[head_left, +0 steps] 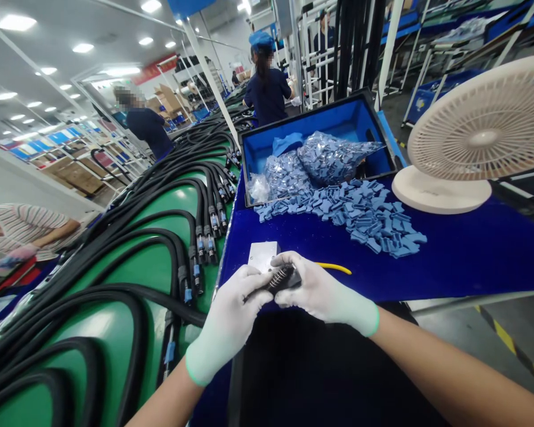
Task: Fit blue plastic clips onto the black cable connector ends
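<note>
Both hands wear white gloves with pale green cuffs and meet at the near edge of the blue table. Between their fingertips is a black part with a metal coil spring (279, 279). My left hand (235, 305) pinches its left end, and my right hand (314, 290) grips the right end, covering much of it. Just behind the fingers lies a white block (262, 254) with small holes. A thin yellow strip (337, 267) sticks out beyond my right hand.
Loose blue plastic clips (365, 213) are heaped before a blue bin (374, 118) holding bagged clips. A white fan (442, 190) stands at the right. Black hoses (137, 237) run along a green conveyor (115, 344) on the left. Several people work beyond, one in a striped sleeve.
</note>
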A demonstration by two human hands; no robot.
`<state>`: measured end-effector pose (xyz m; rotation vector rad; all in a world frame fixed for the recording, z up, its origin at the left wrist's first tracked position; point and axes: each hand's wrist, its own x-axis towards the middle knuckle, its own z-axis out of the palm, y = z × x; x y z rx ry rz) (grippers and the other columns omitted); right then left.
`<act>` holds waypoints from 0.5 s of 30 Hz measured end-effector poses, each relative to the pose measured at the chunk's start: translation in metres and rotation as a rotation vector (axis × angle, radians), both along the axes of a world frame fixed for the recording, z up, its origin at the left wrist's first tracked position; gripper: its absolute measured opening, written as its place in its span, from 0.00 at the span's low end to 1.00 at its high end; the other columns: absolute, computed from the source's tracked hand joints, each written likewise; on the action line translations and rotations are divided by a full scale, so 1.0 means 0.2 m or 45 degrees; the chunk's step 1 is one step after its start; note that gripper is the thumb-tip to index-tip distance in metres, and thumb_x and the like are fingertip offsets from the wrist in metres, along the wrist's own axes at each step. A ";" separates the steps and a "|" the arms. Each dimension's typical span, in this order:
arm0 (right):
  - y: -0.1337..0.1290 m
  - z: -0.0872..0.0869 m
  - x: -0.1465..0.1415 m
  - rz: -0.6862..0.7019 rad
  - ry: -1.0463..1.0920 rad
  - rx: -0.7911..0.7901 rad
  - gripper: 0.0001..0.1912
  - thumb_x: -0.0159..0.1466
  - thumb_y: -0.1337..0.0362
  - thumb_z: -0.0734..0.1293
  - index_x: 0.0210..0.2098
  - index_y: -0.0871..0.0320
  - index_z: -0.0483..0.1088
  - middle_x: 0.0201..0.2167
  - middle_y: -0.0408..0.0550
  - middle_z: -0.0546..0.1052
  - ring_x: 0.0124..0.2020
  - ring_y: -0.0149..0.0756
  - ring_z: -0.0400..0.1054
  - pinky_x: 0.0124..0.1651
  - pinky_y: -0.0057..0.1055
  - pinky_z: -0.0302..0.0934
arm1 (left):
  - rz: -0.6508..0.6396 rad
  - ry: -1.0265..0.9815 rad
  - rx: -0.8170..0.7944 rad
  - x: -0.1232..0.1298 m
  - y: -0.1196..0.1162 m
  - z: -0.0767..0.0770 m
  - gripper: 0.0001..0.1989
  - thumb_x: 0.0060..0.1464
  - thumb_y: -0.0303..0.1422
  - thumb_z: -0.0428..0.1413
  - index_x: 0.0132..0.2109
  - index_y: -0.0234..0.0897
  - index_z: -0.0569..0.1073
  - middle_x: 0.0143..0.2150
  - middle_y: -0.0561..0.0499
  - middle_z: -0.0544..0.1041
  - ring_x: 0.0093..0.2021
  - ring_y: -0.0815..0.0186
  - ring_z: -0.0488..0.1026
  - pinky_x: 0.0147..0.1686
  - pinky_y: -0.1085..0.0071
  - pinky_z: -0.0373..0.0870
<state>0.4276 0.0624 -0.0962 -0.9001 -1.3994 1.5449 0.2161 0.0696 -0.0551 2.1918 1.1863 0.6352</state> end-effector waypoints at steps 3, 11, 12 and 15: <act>-0.01 0.00 -0.02 0.146 0.228 -0.197 0.36 0.54 0.73 0.72 0.60 0.52 0.60 0.39 0.43 0.76 0.33 0.36 0.74 0.39 0.36 0.70 | -0.070 0.014 0.127 0.01 -0.01 -0.01 0.17 0.64 0.26 0.54 0.55 0.45 0.80 0.43 0.46 0.75 0.44 0.59 0.74 0.45 0.63 0.72; -0.03 -0.01 -0.02 0.069 0.335 -0.194 0.22 0.52 0.74 0.71 0.44 0.55 0.65 0.32 0.40 0.75 0.30 0.34 0.73 0.35 0.34 0.71 | 0.075 -0.338 -0.513 0.02 0.15 -0.08 0.51 0.45 0.28 0.68 0.73 0.47 0.56 0.45 0.52 0.76 0.42 0.60 0.76 0.45 0.65 0.74; -0.02 -0.02 -0.01 0.059 0.327 -0.199 0.22 0.52 0.74 0.71 0.43 0.55 0.65 0.32 0.40 0.75 0.30 0.35 0.73 0.35 0.34 0.71 | 0.065 -0.306 -0.514 0.02 0.15 -0.08 0.52 0.43 0.28 0.69 0.73 0.45 0.57 0.45 0.52 0.76 0.42 0.59 0.76 0.46 0.64 0.73; -0.02 -0.04 -0.02 -0.053 0.358 -0.211 0.23 0.49 0.74 0.73 0.43 0.55 0.67 0.35 0.42 0.77 0.32 0.37 0.74 0.37 0.34 0.72 | 0.226 -0.053 -0.180 0.02 0.10 -0.08 0.35 0.42 0.34 0.71 0.59 0.41 0.75 0.41 0.50 0.78 0.40 0.57 0.76 0.44 0.63 0.73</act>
